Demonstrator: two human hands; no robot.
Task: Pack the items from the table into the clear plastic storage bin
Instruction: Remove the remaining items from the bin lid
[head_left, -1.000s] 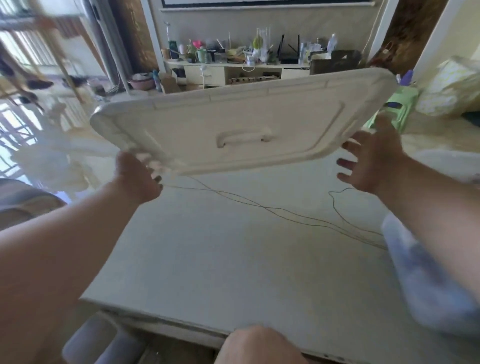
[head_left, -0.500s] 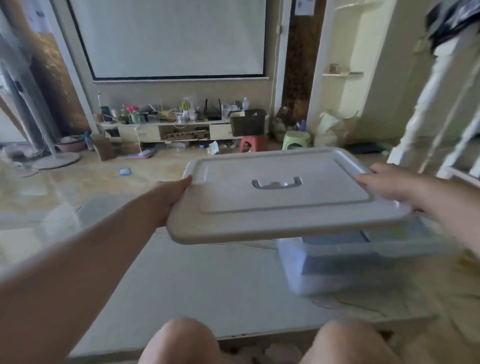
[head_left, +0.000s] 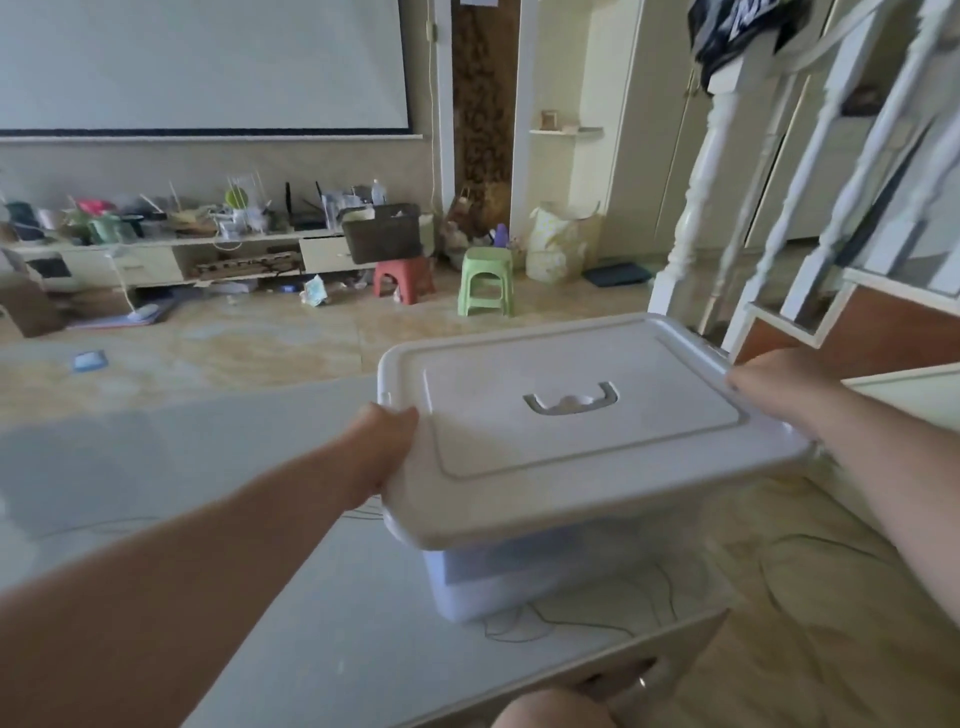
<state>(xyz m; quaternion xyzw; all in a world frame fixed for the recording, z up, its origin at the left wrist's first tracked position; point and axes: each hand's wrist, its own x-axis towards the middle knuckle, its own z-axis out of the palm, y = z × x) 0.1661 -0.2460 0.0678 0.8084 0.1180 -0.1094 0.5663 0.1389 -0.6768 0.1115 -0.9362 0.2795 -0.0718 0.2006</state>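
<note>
The table (head_left: 156, 467) takes up most of the lower left, pale glossy top, with a few thin dark wires (head_left: 519, 631) looping across it near the front right corner. Sitting on that corner is the clear plastic storage bin (head_left: 493, 587). You can only see its lower front wall, a bluish see-through bit, because the lid (head_left: 587, 431) covers everything above it. What's inside I can't tell.

The lid is a big white rectangle with rounded corners and a recessed grey handle (head_left: 571, 401) in the middle. It looks a touch tilted, and whether it's seated on the bin or just above it isn't clear from here.

Both arms reach forward, one to each short end of the lid. The left arm comes in long and straight from the bottom left, and the left hand (head_left: 384, 447) grips the lid's left edge, thumb on top of the rim and fingers tucked out of sight underneath. The right hand (head_left: 779, 384) holds the right edge from the other side, knuckles up, fingers curled over the rim, forearm running off to the lower right.

Back on the tiled floor there's a green stool (head_left: 485, 280) and, just left of it, a red stool (head_left: 402, 278). A knee (head_left: 550, 712) pokes in at the bottom edge.
</note>
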